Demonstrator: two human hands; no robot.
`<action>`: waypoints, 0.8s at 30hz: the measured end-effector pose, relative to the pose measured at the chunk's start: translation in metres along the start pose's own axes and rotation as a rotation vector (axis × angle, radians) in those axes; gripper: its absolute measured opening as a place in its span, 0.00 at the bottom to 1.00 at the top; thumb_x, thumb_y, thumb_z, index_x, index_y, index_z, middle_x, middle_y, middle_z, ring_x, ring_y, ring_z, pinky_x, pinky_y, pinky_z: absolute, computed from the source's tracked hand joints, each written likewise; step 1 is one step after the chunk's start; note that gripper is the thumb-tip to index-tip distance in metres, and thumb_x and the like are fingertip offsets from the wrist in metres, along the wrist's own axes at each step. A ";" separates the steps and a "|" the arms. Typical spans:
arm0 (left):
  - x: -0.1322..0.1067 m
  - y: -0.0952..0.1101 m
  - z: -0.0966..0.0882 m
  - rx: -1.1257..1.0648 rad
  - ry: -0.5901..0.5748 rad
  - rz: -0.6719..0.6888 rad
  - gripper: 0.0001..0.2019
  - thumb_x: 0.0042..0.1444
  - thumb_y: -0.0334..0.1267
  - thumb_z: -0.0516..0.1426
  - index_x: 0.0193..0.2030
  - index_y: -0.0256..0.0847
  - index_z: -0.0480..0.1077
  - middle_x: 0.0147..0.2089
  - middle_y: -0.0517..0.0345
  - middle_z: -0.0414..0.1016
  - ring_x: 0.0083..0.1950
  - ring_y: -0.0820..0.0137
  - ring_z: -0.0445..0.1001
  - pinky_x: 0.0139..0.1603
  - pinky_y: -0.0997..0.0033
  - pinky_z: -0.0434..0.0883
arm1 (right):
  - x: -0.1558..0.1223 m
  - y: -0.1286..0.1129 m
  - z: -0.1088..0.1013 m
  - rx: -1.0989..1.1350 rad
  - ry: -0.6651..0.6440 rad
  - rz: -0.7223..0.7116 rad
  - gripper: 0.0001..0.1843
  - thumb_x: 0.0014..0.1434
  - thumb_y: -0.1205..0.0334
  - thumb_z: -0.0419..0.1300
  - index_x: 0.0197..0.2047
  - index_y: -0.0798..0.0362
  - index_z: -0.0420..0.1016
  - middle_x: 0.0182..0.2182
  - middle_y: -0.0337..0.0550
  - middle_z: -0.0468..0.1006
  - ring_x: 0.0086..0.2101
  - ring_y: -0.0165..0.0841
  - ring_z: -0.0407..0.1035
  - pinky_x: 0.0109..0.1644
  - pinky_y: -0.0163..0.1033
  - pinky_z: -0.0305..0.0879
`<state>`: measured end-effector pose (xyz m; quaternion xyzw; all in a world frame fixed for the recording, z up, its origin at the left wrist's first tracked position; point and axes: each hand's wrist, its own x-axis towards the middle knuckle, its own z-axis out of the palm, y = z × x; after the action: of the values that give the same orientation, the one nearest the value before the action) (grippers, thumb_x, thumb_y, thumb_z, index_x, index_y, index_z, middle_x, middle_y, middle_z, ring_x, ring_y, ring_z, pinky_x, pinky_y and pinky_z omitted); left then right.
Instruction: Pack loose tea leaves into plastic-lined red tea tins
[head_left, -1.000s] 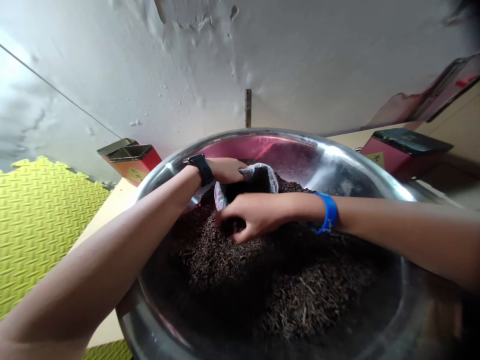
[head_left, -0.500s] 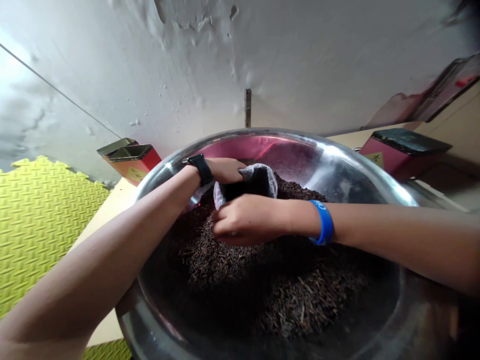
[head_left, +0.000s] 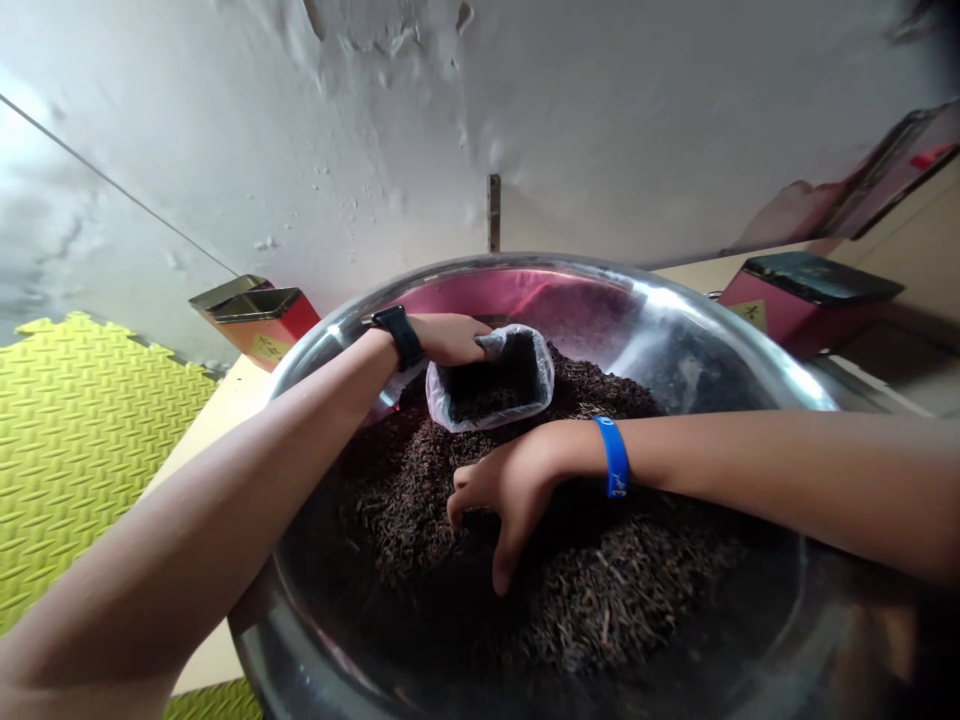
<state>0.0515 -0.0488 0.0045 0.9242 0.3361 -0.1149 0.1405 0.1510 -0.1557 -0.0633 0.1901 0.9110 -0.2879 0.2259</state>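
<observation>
A wide, shiny metal basin (head_left: 697, 340) holds a heap of dark loose tea leaves (head_left: 622, 600). In it sits a box-shaped container lined with a clear plastic bag (head_left: 491, 412), with dark tea inside. My left hand (head_left: 454, 340), with a black watch at the wrist, grips the far left edge of this lined container; most of its fingers are hidden. Just in front of the container, my right hand (head_left: 506, 490) hovers low over the tea with thumb and fingers spread, nothing visible in it. A blue wristband circles that wrist.
An open red-and-gold tin (head_left: 262, 325) stands left of the basin, and a red tin with a dark top (head_left: 806, 300) stands to the right. Yellow foam matting (head_left: 90, 450) covers the floor at left. A peeling grey wall (head_left: 600, 130) rises behind.
My right hand has come back from the lined container's near edge, down towards the tea heap, and its closed fingers have spread. The container's opening now shows more. My left hand stays put.
</observation>
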 end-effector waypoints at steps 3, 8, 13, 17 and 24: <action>0.000 0.001 0.000 0.005 0.013 0.018 0.19 0.49 0.45 0.48 0.45 0.43 0.69 0.46 0.58 0.72 0.41 0.68 0.67 0.43 0.72 0.61 | 0.000 -0.003 -0.001 0.054 -0.051 -0.027 0.47 0.32 0.34 0.60 0.53 0.52 0.65 0.46 0.47 0.65 0.42 0.40 0.64 0.36 0.38 0.60; -0.005 0.009 -0.002 0.026 -0.008 0.010 0.18 0.51 0.45 0.47 0.43 0.40 0.68 0.43 0.59 0.73 0.38 0.70 0.66 0.41 0.74 0.61 | 0.003 -0.002 0.003 0.075 -0.091 -0.073 0.40 0.34 0.40 0.62 0.49 0.55 0.68 0.41 0.45 0.71 0.39 0.38 0.66 0.34 0.37 0.60; -0.003 0.011 -0.002 0.030 -0.031 -0.036 0.18 0.49 0.45 0.48 0.43 0.40 0.68 0.40 0.57 0.72 0.37 0.69 0.66 0.39 0.72 0.61 | 0.004 -0.004 0.006 0.058 -0.108 -0.082 0.34 0.40 0.44 0.61 0.47 0.58 0.70 0.41 0.46 0.72 0.39 0.36 0.67 0.36 0.36 0.60; 0.002 0.010 0.000 0.021 -0.056 -0.045 0.20 0.48 0.47 0.48 0.45 0.42 0.68 0.41 0.57 0.72 0.39 0.67 0.66 0.41 0.71 0.61 | 0.006 -0.001 0.008 0.034 -0.114 -0.077 0.32 0.41 0.43 0.61 0.43 0.60 0.72 0.38 0.46 0.73 0.37 0.36 0.67 0.36 0.37 0.61; 0.002 0.014 0.000 0.033 -0.066 -0.022 0.20 0.48 0.48 0.48 0.46 0.44 0.67 0.45 0.56 0.71 0.40 0.66 0.66 0.40 0.72 0.62 | 0.006 0.003 0.008 0.041 -0.113 -0.047 0.26 0.41 0.46 0.62 0.37 0.58 0.73 0.32 0.42 0.73 0.33 0.33 0.66 0.33 0.36 0.60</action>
<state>0.0625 -0.0578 0.0061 0.9184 0.3393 -0.1526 0.1349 0.1501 -0.1572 -0.0733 0.1565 0.8949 -0.3222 0.2662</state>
